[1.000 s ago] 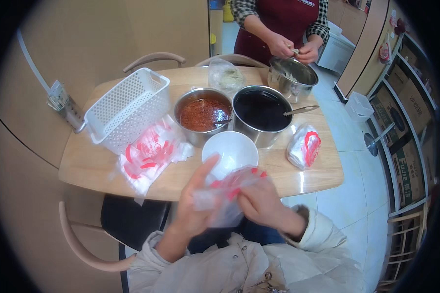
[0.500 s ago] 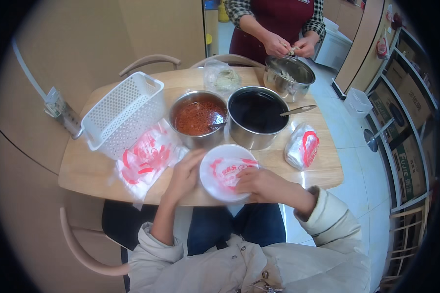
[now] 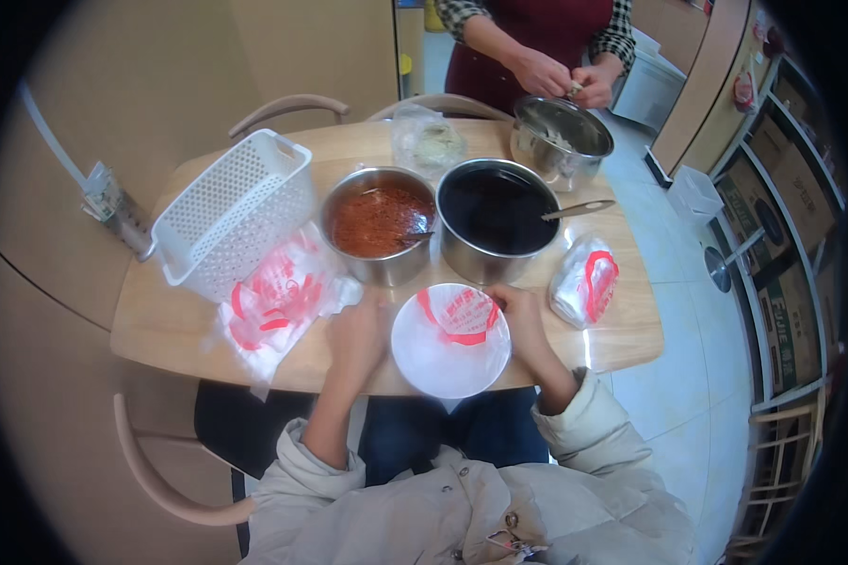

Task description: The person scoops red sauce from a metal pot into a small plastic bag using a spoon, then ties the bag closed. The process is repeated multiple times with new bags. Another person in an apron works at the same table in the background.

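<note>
A white bowl (image 3: pixel 399 360) sits at the near edge of the table (image 3: pixel 622 331), just below the centre of the frame, with a clear bag (image 3: pixel 462 315) printed in red spread over its mouth, the print toward the far rim. The two hands are apart, flanking the bowl: the left hand (image 3: pixel 358 328) is curled beside the left rim, the right hand (image 3: pixel 523 320) has its thumb at the upper right rim; I cannot tell whether either pinches film, as the fingertips are largely hidden. The step in hand looks like fitting the bag around the bowl; the next move seems to call for drawing the film evenly under the rim without tipping it. Just beyond stand a pot of reddish-brown sauce (image 3: pixel 379 270) and a pot of dark liquid (image 3: pixel 492 267). Left of centre lie loose red-printed bags (image 3: pixel 278 301) against a white basket (image 3: pixel 264 224); right of centre lies a plastic-wrapped bundle (image 3: pixel 584 282). At the upper right, a co-worker's hands (image 3: pixel 589 91) work above a metal pot (image 3: pixel 558 171).
</note>
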The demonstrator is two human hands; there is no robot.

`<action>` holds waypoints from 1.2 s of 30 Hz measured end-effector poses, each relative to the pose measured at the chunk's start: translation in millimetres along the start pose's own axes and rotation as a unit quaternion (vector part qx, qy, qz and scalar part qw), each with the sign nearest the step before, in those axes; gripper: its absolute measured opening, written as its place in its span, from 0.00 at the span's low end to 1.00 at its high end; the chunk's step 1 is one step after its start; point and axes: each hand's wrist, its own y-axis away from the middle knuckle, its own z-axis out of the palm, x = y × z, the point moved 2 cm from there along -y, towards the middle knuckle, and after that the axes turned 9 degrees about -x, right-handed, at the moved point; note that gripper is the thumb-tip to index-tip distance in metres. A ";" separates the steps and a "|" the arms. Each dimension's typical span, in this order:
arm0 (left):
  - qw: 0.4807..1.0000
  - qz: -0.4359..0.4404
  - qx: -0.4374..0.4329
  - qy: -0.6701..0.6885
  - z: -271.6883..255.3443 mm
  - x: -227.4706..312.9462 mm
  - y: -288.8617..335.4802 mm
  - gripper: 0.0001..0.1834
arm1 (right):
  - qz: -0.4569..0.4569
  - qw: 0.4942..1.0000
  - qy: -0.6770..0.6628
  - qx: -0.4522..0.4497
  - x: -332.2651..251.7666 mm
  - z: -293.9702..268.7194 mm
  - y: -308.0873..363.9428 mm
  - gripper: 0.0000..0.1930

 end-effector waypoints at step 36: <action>0.399 0.105 0.014 0.911 -41.9 -57.2 86.5 0.40 | -0.033 0.714 -0.665 -0.218 -160.5 43.5 32.4 0.14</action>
